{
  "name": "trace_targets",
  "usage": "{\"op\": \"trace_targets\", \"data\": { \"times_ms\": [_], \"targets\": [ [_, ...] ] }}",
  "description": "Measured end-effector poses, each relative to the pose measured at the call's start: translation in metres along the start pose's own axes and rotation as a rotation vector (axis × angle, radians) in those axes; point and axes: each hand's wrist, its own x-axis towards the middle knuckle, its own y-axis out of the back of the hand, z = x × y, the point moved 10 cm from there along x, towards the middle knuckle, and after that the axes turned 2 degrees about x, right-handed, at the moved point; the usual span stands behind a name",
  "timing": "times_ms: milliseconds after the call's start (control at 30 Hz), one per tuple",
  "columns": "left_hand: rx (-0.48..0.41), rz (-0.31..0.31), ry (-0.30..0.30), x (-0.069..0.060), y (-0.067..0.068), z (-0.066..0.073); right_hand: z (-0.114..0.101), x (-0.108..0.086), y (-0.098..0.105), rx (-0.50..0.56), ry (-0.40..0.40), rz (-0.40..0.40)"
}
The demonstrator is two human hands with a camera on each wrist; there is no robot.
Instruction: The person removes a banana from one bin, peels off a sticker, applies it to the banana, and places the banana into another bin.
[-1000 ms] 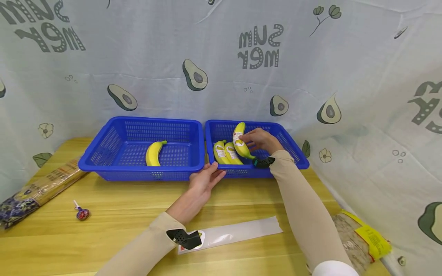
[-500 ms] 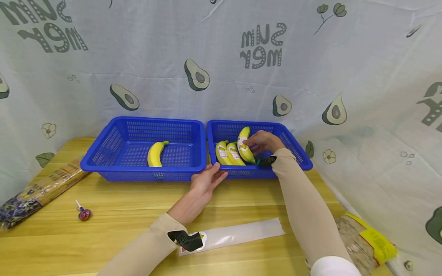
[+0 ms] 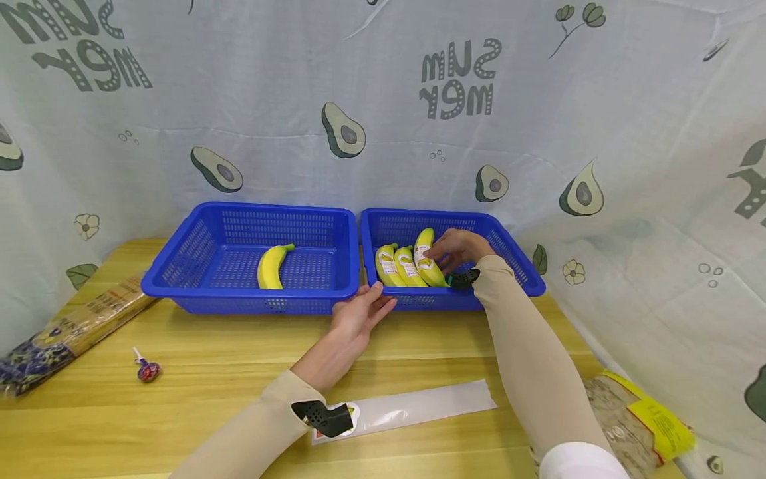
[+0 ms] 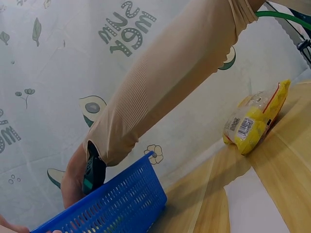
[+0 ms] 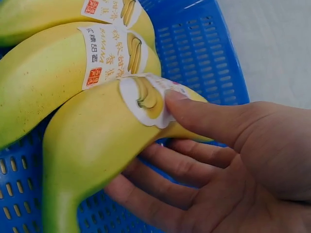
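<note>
In the head view my right hand (image 3: 462,246) is inside the right blue basket (image 3: 522,263). It holds a banana (image 3: 424,243) with a white printed label. In the right wrist view, the thumb presses that label and the fingers lie under the fruit. Two more labelled bananas, the left one (image 3: 387,267) and the middle one (image 3: 409,267), lie side by side left of it. My left hand (image 3: 353,322) grips the front left corner of this basket, thumb at the rim and fingers below. An unlabelled banana (image 3: 272,268) lies in the left blue basket (image 3: 239,293).
A white strip with a banana sticker (image 3: 419,407) lies on the wooden table (image 3: 239,372) in front. A lollipop (image 3: 147,370) and a long plastic-wrapped packet (image 3: 78,332) are on the left. On the right is a yellow-edged bag (image 3: 637,419). A printed curtain (image 3: 269,100) hangs behind.
My right hand has lowered the labelled banana into the right basket, beside the other two. The left hand stays at the basket's corner. The view has shifted slightly.
</note>
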Motion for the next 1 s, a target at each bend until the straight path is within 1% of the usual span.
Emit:
{"op": "trace_targets", "data": {
  "times_ms": [167,367,533,600,800,1000],
  "targets": [
    [-0.004,0.002,-0.004,0.0001,-0.0007,0.0007,-0.0005,0.0015,-0.0027,-0.058,-0.006,-0.023],
    [0.003,0.002,0.005,0.0012,-0.0011,-0.0006,0.0018,0.0058,-0.0084,-0.062,-0.039,-0.076],
    [0.002,0.009,-0.001,0.0017,-0.001,0.0014,-0.0008,0.0078,-0.009,-0.095,-0.036,-0.1],
    [0.002,0.003,-0.005,0.0017,-0.0013,0.002,-0.0016,0.0063,-0.008,-0.121,-0.031,-0.094],
    [0.001,0.001,-0.01,0.002,0.0008,0.0013,-0.0011,0.0044,-0.0086,-0.126,-0.027,-0.085],
    [0.0,0.001,-0.005,0.0013,0.0034,-0.0009,0.0013,0.0041,-0.0084,-0.185,-0.015,-0.071]
  ]
}}
